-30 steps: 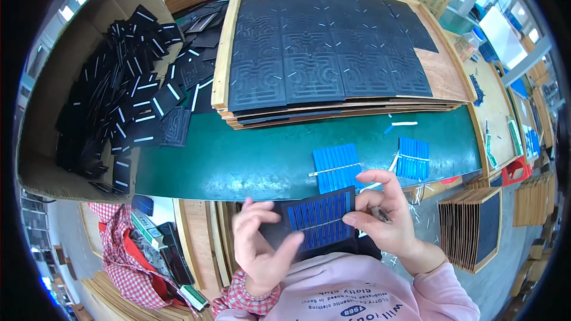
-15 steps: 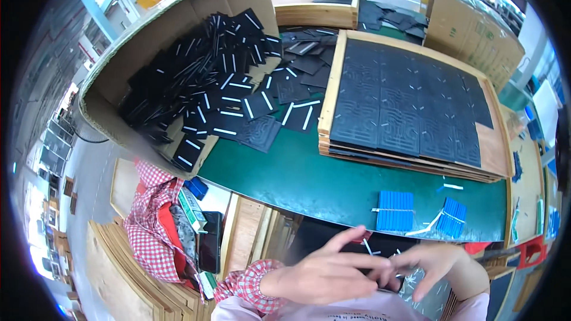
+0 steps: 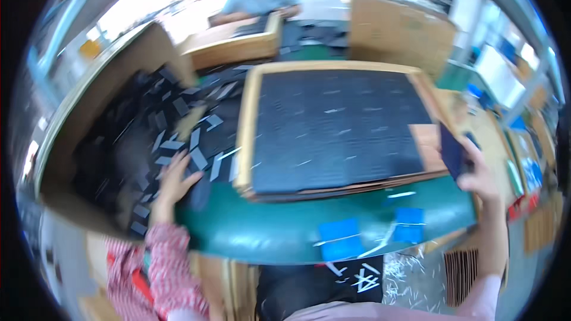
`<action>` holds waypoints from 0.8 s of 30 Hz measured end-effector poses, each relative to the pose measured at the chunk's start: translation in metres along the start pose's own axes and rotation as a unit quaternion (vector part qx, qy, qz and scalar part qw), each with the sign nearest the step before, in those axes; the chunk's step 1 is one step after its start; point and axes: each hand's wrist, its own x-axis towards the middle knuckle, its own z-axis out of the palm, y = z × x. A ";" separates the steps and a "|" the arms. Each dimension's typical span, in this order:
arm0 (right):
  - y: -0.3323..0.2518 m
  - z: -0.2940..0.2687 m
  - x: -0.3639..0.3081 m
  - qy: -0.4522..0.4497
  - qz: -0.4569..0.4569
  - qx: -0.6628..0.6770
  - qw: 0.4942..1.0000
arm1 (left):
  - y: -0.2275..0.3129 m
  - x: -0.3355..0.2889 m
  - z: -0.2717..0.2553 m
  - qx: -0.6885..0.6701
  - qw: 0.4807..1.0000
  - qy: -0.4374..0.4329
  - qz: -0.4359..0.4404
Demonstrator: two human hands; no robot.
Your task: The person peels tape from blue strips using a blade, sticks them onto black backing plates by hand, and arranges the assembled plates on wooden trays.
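Note:
My left hand (image 3: 173, 185) reaches over loose black square pieces with white strips (image 3: 196, 157), which spill from a large cardboard box. Its fingers are spread; blur hides whether they touch a piece. At the far right, my right hand (image 3: 480, 172) grips a thin dark square piece (image 3: 453, 150), tilted on edge. That piece is close to the right end of a wooden-framed tray (image 3: 245, 142). Rows of black square pieces (image 3: 339, 131) cover most of the tray, while bare wood shows at its lower right corner.
The cardboard box (image 3: 56, 148) lies open at the left. Blue strip bundles (image 3: 340, 239) rest by the green table's (image 3: 267, 220) near edge. Across it, a person in light blue (image 3: 262, 0) works beside another wooden tray (image 3: 232, 47). White scraps (image 3: 404, 279) lie below.
My hands have parted from close together at the near edge: the left to the loose pieces, the right to the tray's right end with a dark square piece. The view has shifted and blurred.

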 end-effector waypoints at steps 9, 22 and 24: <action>0.033 -0.054 0.100 -0.135 -0.038 -0.255 0.957 | 0.026 -0.017 -0.008 0.096 0.991 0.081 -0.036; 0.050 -0.049 0.103 -0.102 -0.129 -0.280 0.946 | 0.066 -0.096 -0.001 -0.580 0.768 0.215 -0.167; 0.029 -0.042 0.080 -0.036 -0.088 -0.247 0.964 | 0.097 -0.103 -0.019 -0.660 0.721 0.164 -0.131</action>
